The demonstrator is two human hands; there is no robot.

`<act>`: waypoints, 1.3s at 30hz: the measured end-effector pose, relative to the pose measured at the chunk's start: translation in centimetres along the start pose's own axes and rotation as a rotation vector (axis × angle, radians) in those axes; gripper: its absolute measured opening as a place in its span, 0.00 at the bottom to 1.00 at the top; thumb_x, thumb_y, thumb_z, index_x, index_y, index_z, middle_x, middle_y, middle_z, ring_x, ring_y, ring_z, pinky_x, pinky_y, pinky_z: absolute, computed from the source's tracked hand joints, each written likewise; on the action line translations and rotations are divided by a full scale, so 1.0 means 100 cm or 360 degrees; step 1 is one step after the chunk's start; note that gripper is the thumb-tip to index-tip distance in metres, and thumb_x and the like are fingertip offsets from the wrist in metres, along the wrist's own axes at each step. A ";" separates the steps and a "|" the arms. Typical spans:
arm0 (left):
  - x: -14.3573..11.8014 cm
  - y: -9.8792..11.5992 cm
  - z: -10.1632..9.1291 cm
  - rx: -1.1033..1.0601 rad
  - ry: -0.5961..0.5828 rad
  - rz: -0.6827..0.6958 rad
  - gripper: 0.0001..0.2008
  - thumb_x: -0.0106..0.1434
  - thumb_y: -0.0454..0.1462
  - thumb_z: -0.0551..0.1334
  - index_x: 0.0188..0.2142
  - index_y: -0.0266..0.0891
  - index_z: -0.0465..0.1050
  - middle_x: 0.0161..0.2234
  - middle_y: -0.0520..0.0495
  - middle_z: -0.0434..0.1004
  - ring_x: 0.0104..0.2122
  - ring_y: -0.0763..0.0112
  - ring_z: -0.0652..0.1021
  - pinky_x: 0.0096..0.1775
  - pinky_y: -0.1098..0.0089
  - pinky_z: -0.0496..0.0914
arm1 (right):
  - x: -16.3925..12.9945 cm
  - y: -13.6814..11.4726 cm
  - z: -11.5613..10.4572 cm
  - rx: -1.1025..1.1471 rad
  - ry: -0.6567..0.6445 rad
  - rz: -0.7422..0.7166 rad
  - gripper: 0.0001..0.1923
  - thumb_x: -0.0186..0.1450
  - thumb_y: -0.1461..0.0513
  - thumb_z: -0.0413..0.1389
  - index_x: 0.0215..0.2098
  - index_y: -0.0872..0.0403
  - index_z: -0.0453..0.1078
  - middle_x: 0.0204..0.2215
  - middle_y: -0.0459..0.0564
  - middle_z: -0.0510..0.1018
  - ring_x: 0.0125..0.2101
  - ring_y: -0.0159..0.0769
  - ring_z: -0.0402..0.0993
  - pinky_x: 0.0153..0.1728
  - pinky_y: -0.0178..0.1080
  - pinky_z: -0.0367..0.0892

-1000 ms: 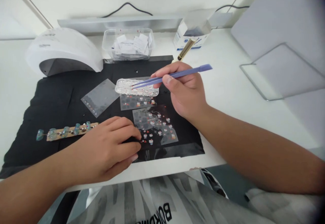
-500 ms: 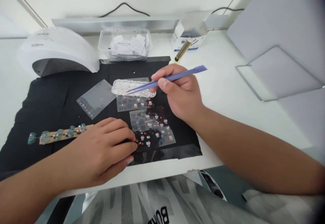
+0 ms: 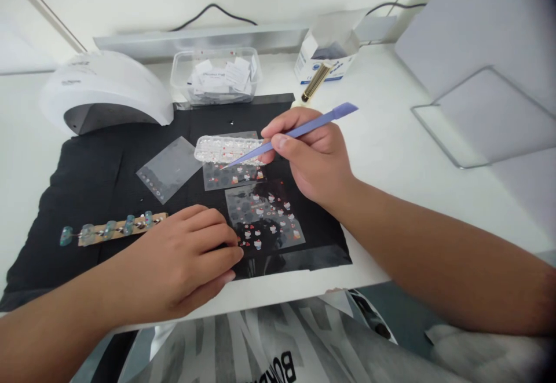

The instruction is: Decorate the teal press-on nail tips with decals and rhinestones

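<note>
Purple tweezers [image 3: 295, 132] are pinched between the thumb and fingers of my right hand [image 3: 313, 151]. Their tips look closed together, just below a clear bumpy strip [image 3: 217, 149] and over a sticker sheet [image 3: 234, 179] with small red-and-white cat figures. Whether the tips hold anything is too small to tell. My left hand [image 3: 195, 258] lies palm down at the front of the black mat [image 3: 99, 180], fingers loosely bent and holding nothing visible. Its fingertips are at the left edge of a second sticker sheet [image 3: 264, 218]. Beside its wrist, teal false nails [image 3: 110, 229] line a tan strip.
A white nail lamp [image 3: 108, 90] stands back left, next to a clear tub [image 3: 217, 76] of small packets. An opened white box [image 3: 325, 53] and a gold-capped bottle [image 3: 316, 81] are back right. Another clear sheet [image 3: 169, 168] lies on the mat. A wire stand [image 3: 452, 122] is at right.
The tweezer tips have come together and moved from over the clear strip to just below it, over the sticker sheet. My left hand stays by the second sheet. The whole view has shifted slightly.
</note>
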State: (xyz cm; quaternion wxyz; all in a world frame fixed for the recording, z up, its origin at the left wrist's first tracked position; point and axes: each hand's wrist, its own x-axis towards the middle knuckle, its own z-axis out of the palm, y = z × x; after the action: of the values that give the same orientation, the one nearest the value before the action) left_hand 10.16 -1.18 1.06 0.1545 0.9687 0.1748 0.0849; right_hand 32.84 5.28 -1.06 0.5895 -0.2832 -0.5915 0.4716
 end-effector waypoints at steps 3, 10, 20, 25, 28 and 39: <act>0.001 0.001 0.000 0.0021 -0.0006 0.0017 0.10 0.67 0.34 0.57 0.46 0.37 0.72 0.41 0.43 0.77 0.40 0.61 0.73 0.43 0.59 0.68 | 0.000 0.000 0.000 0.0014 -0.0005 0.0002 0.04 0.62 0.63 0.61 0.29 0.52 0.73 0.24 0.40 0.74 0.23 0.25 0.73 0.30 0.32 0.72; 0.003 0.003 0.001 0.0013 -0.0040 0.0013 0.10 0.67 0.34 0.57 0.46 0.38 0.73 0.40 0.43 0.77 0.41 0.60 0.74 0.43 0.59 0.68 | 0.000 0.001 -0.001 -0.0013 -0.0015 0.0044 0.02 0.62 0.64 0.59 0.30 0.52 0.72 0.27 0.40 0.75 0.23 0.24 0.73 0.30 0.32 0.72; 0.003 0.003 0.001 0.0005 -0.0074 0.0017 0.10 0.67 0.34 0.57 0.47 0.38 0.71 0.42 0.43 0.76 0.42 0.59 0.72 0.44 0.59 0.67 | -0.001 0.000 0.000 0.0034 -0.0031 0.0020 0.05 0.61 0.68 0.57 0.30 0.54 0.73 0.24 0.40 0.74 0.23 0.25 0.73 0.28 0.32 0.70; 0.004 0.003 0.001 -0.0018 -0.0087 -0.0001 0.10 0.67 0.34 0.56 0.46 0.37 0.71 0.44 0.42 0.75 0.43 0.59 0.72 0.45 0.57 0.67 | -0.001 0.001 -0.001 0.0056 -0.0043 0.0021 0.05 0.61 0.68 0.56 0.31 0.54 0.73 0.24 0.40 0.74 0.23 0.24 0.73 0.27 0.32 0.70; 0.005 0.003 0.002 -0.0016 -0.0110 -0.0025 0.10 0.68 0.35 0.56 0.46 0.38 0.71 0.46 0.42 0.75 0.44 0.58 0.71 0.46 0.57 0.67 | -0.001 0.001 -0.001 0.0093 -0.0058 -0.0006 0.05 0.61 0.69 0.56 0.31 0.55 0.73 0.23 0.40 0.74 0.23 0.24 0.73 0.27 0.31 0.70; 0.005 0.005 0.003 0.0071 -0.0101 -0.0153 0.14 0.67 0.35 0.57 0.52 0.42 0.69 0.53 0.43 0.70 0.50 0.58 0.69 0.50 0.56 0.67 | -0.001 0.001 -0.001 0.0059 -0.0048 0.0016 0.04 0.60 0.69 0.55 0.31 0.58 0.73 0.24 0.40 0.74 0.22 0.22 0.72 0.27 0.29 0.69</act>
State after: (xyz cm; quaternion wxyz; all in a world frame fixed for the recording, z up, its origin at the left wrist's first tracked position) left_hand 10.84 -1.57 0.99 0.1421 0.9646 0.2179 0.0426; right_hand 32.91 5.27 -1.20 0.5834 -0.2679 -0.5900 0.4897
